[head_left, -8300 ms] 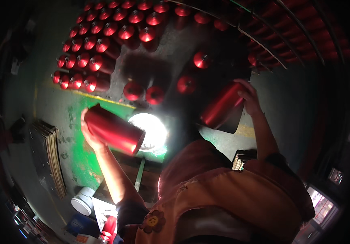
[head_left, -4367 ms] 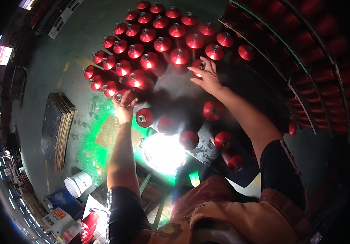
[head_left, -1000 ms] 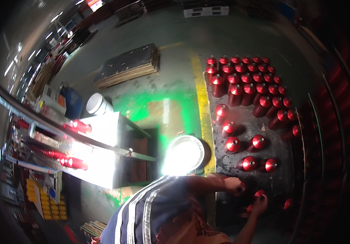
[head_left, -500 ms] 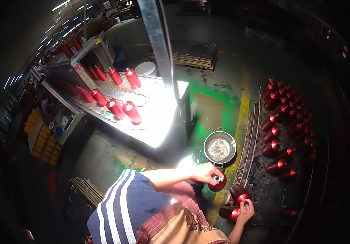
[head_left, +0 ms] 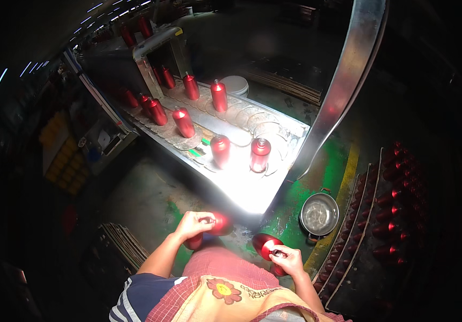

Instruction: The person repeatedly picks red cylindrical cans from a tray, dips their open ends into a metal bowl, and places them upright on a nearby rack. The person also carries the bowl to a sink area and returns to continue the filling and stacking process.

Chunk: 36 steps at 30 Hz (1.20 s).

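Note:
My left hand [head_left: 190, 224] is closed on the narrow neck of a shiny red bottle [head_left: 221, 225], which points away from me over my lap. A second red bottle [head_left: 193, 243] shows just under that hand; its neck is hidden. On the right, my right hand [head_left: 289, 260] grips the neck of another red bottle [head_left: 263, 242], tilted with its base away from me. One more red bottle [head_left: 278, 270] shows partly beneath this hand; I cannot tell whether the fingers hold it too. Both hands are between me and a brightly lit conveyor [head_left: 242, 185].
Red bottles [head_left: 183, 122] stand on the conveyor's round plates, some near its tunnel opening [head_left: 148, 61]. A metal post [head_left: 349, 64] rises at its right corner. On the floor are a metal pot [head_left: 319, 214] and, farther right, a board crowded with red bottles [head_left: 384, 231].
My view has swung right and toward the conveyor. Both hands have left the floor bottles on the right, carrying red bottles in front of me; the left hand has moved left.

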{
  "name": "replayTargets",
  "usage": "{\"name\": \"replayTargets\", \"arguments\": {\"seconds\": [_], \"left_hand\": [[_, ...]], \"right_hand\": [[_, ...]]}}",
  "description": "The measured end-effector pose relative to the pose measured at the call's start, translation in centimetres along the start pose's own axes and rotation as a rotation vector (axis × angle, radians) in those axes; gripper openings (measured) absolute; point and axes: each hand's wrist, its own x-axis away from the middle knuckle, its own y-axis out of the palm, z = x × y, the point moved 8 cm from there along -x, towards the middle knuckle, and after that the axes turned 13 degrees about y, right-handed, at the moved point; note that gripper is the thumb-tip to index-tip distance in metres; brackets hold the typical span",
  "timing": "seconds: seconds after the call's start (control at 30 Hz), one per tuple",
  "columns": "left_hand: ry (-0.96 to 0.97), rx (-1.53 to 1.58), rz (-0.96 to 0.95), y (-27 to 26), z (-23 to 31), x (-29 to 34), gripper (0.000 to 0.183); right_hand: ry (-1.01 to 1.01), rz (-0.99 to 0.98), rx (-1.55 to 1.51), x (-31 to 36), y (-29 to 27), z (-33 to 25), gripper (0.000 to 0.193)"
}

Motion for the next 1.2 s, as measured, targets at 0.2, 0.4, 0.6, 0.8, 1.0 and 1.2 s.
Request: {"name": "replayTargets", "arguments": {"seconds": [0.2,0.4,0.6,0.8,1.0,1.2], "left_hand": [[0.017,-0.015,0.223,-18.8,-6.7,-3.6,0.012],[0.104,0.025,0.282,-32.8,-7.9,-11.7,0.011],[0.253,0.229,0.224,-37.6,-8.6,-23.1,0.01],[0.228,0.038,0.047,-36.8,-8.4,-32.1,0.018],[0.208,0.056,-0.158,-35.7,-6.5,-33.5,0.027],[0.108,0.473,0.0,-43.7,-4.2,-28.9,0.034]], "right_hand": [[0.11,-0.193,0.062,-12.1,14.1,-9.5,0.024],[0.161,-0.121,-0.22,-21.8,22.5,-18.1,0.024],[0.1,0.087,-0.171,-26.2,23.1,-24.5,0.025],[0.203,0.287,-0.155,-26.7,19.2,-34.8,0.025],[-0.043,0.322,-0.079,-30.9,18.5,-49.7,0.023],[-0.093,0.187,0.287,-47.6,21.5,-55.4,0.023]]}}
